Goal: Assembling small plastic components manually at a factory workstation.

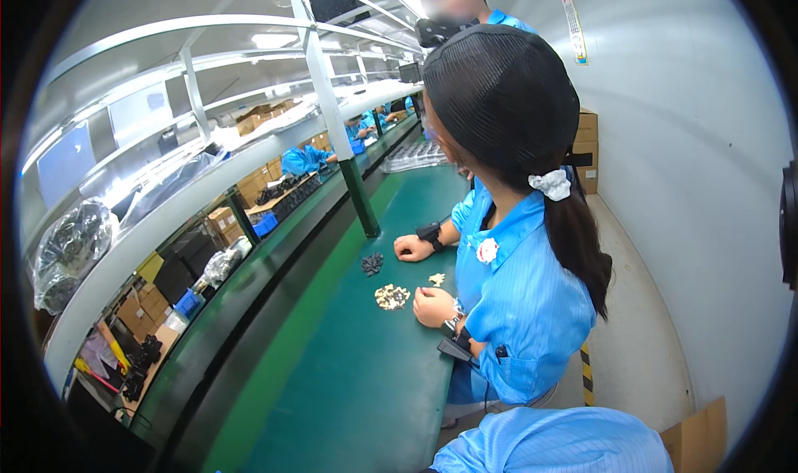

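Note:
Neither my left hand nor my right hand shows in the head view. A light-blue sleeve or shoulder (557, 444) fills the lower edge, and no hand can be seen at it. On the green bench a co-worker's two hands rest by small parts. One of those hands (409, 248) lies near a pile of small black parts (372, 263). The other hand (434, 307) is beside a pile of cream-and-dark small parts (391, 297). A smaller cluster of cream parts (436, 280) lies between that person's hands, close to the bench edge.
The green bench (332, 390) runs away from me, with a dark conveyor strip (241, 332) along its left. A green-and-white post (356, 190) rises from it. Clear trays (413, 156) sit farther along. Cartons (585, 149) stand by the right wall; another carton (701, 440) is lower right.

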Demonstrator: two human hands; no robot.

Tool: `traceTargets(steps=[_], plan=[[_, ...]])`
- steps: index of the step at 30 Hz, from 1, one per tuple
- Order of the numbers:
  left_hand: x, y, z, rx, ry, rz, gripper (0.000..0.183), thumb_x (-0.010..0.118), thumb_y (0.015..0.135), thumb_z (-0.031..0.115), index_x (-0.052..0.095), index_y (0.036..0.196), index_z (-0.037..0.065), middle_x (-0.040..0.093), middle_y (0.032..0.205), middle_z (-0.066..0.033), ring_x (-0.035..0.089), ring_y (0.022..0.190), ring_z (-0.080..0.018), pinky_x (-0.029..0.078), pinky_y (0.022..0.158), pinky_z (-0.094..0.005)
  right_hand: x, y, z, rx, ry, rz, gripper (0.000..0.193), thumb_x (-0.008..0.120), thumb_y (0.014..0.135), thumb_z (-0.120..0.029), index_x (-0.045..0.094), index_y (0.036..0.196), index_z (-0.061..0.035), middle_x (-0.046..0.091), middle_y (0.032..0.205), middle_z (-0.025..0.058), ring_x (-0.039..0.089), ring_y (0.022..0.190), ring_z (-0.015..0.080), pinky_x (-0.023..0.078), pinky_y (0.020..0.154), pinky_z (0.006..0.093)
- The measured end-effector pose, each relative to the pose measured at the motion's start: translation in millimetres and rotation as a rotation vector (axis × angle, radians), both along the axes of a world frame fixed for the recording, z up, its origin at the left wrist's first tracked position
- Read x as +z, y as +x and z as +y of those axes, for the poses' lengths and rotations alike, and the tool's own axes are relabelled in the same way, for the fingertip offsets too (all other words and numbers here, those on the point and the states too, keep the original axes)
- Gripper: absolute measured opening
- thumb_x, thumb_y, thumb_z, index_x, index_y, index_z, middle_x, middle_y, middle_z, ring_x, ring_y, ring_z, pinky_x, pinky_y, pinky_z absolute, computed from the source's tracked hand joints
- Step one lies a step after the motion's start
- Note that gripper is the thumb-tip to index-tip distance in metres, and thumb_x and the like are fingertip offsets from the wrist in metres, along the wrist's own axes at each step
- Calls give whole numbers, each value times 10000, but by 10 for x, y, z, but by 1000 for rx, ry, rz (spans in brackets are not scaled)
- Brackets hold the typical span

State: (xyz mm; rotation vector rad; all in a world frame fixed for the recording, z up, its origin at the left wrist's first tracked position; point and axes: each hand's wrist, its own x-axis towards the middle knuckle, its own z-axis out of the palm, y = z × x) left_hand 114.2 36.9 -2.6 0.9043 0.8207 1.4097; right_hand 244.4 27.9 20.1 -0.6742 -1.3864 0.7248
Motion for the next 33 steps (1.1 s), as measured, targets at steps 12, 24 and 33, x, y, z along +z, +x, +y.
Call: traceTargets(steps=[12,24,33], plan=[[-66,-72,170,-39,-7,-36,266,551,806,19,497,1058,-43,559,984,-195,574,855,-250,492,728,-325,-45,-131,206,42,-34,44,70,601,758,-86,609,752,-17,612,818,90,594,745,203,473,648,293],[183,10,72,-189,14,-14,151,531,806,-5,528,939,-76,565,865,-114,558,755,-161,457,661,-238,-137,-113,345,163,-24,147,105,637,761,-119,609,757,-18,620,783,80,594,698,163,467,597,261],[46,-66,-36,75,-5,19,190,554,779,-61,572,967,-74,576,963,-126,569,838,-187,469,746,-279,-176,20,437,252,-139,81,48,615,750,-33,592,790,-18,625,890,87,598,833,198,443,753,298]])
